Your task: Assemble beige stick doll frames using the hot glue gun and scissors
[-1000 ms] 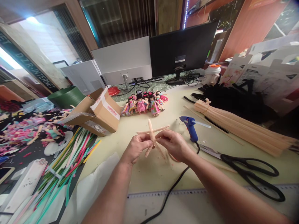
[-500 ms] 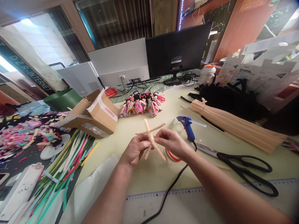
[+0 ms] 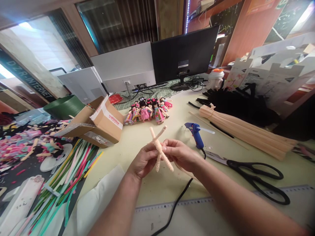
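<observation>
Left hand and right hand both pinch the peach fuzzy figure mid-body, thumbs against fingers, over the cream tabletop, nearer than the doll cluster, blue glue gun and scissors off to the right.

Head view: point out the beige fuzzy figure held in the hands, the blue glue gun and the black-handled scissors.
Beige fuzzy figure [image 3: 157,147]: head view, on its wrapped middle.
Blue glue gun [image 3: 196,135]: head view, on its blue body.
Black-handled scissors [image 3: 235,165]: head view, on the black handle near the blades.
</observation>
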Available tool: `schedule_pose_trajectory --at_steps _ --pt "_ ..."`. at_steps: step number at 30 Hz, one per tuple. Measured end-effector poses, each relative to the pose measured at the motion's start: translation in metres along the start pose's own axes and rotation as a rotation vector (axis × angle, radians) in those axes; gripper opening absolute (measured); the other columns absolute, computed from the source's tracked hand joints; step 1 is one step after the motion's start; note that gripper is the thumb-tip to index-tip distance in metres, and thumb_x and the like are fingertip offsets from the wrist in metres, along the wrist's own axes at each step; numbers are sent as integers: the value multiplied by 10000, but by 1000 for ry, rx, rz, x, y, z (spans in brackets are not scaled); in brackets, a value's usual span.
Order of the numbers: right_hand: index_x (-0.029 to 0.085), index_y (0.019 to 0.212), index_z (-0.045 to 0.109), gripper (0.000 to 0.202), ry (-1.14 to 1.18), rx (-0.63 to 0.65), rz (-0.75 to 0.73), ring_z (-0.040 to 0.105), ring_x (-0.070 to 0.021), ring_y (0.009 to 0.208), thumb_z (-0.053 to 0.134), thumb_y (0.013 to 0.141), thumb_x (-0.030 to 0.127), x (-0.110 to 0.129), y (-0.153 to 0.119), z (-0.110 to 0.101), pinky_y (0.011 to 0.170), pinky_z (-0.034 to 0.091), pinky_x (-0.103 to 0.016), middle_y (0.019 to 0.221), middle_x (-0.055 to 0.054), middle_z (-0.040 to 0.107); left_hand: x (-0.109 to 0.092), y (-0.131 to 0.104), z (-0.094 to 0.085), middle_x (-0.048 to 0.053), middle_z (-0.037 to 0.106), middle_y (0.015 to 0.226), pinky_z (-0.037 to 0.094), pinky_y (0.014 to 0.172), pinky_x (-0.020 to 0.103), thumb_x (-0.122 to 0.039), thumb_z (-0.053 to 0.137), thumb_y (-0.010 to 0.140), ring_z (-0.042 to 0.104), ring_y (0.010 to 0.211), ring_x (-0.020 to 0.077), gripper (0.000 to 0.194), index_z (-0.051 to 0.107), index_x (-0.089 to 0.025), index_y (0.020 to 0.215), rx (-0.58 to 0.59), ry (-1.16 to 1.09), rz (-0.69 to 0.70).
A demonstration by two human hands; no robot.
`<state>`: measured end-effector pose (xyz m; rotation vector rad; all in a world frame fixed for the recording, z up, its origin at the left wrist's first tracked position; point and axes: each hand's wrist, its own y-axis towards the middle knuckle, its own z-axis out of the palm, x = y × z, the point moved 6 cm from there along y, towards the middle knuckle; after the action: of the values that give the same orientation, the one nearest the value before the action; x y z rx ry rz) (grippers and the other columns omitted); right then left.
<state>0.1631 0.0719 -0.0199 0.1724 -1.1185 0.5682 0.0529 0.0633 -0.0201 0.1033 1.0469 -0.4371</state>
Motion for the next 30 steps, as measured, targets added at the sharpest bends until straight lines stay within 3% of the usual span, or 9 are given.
schedule_pose_trajectory --at_steps 6,13,19,23,30 --pt "171 710 555 305 63 -40 21 564 -124 608 776 659 375 -2 0 0 562 390 -242 684 -14 632 2 2 -4 9 622 832 447 696 219 -231 763 694 555 719 95 183 713 -170 859 -75 -9 -6" --pt "164 678 616 256 -54 -245 -167 568 -123 550 742 692 386 0 4 -7 530 402 -245 606 -8 645 5 7 -8 -8 594 779 436 683 226 -207 729 729 542 687 83 148 687 -165 864 -137 -104 45" --pt "160 746 658 173 -248 -273 -253 513 -100 554 703 711 323 9 2 0 499 370 -227 632 7 621 3 8 -12 -22 586 727 432 611 219 -222 713 729 544 652 90 176 658 -184 892 -196 -117 82" --pt "153 777 663 212 -266 -257 -251 479 -91 529 681 738 361 7 3 2 508 379 -236 627 6 609 0 7 -14 -23 588 716 437 587 222 -236 716 719 550 640 95 194 652 -181 894 -215 -86 96" --pt "150 801 689 208 -330 -287 -255 569 -147 687 708 711 337 0 8 -8 635 438 -263 734 -32 667 -2 6 -16 -18 583 715 423 599 200 -214 702 715 553 655 88 160 652 -159 856 -271 -42 142"
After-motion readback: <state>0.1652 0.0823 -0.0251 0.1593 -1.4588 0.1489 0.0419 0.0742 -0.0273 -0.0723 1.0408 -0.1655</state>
